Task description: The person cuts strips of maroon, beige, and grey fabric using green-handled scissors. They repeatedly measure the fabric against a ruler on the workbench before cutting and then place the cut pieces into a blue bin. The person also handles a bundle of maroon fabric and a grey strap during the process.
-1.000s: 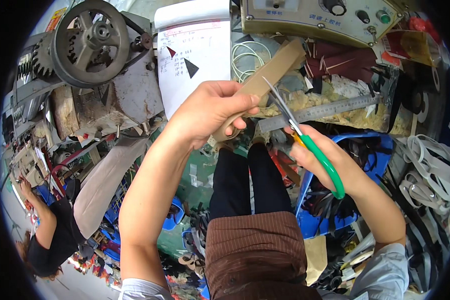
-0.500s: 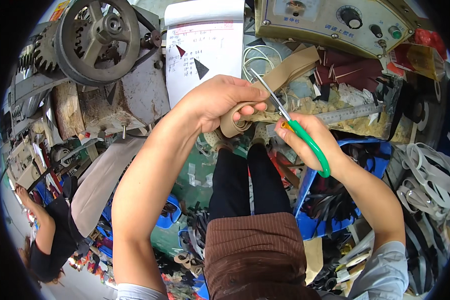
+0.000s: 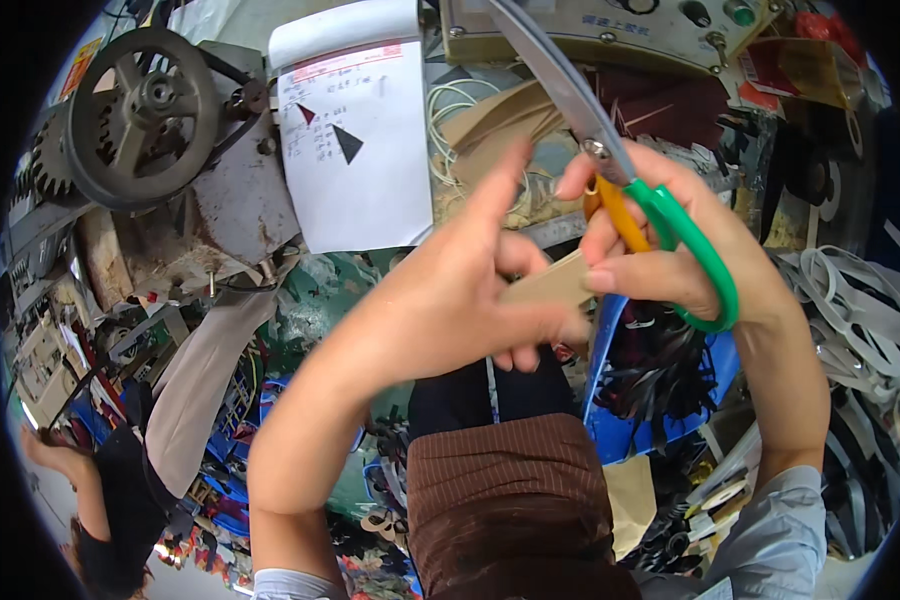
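My right hand point(image 3: 675, 235) grips a pair of scissors point(image 3: 597, 148) with one green and one orange handle loop. Their blades point up and to the left, looking closed together. The same hand's thumb presses on the end of a tan strip point(image 3: 552, 282), which looks flat and flexible. The strip runs across into my left hand point(image 3: 440, 300), between its thumb and curled middle finger. My left index finger stretches upward, smeared by motion. Most of the strip inside the left hand is hidden.
Beyond my hands lie tan strips point(image 3: 500, 112), maroon pieces point(image 3: 670, 110) and a paper pad point(image 3: 360, 205) with small triangular scraps. A machine with a handwheel point(image 3: 145, 120) stands left, a control box point(image 3: 580, 35) at the back. A blue bin point(image 3: 660, 450) holds dark strips. Another person point(image 3: 120, 500) is at far left.
Both hands have come together, the left moving lower. The scissors have risen, appearing larger and closer. My right thumb now presses the tan strip. The view has shifted, moving the bench leftward and up.
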A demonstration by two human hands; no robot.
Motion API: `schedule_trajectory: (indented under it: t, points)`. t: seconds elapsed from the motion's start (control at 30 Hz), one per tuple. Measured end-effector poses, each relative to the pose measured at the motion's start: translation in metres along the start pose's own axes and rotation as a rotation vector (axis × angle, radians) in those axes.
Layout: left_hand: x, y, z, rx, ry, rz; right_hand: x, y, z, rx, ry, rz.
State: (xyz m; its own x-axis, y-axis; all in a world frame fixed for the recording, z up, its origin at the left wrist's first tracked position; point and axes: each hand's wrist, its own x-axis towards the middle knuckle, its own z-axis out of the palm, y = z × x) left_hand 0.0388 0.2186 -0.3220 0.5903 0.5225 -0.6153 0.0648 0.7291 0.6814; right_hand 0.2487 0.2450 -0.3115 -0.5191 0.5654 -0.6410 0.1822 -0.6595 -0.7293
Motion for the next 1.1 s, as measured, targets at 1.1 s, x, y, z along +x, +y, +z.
schedule_trajectory:
  t: [1.1]
  points:
    - [0.03,-0.087,-0.029,0.876,0.549,0.188,0.028,0.063,-0.064,-0.913,0.282,-0.42]
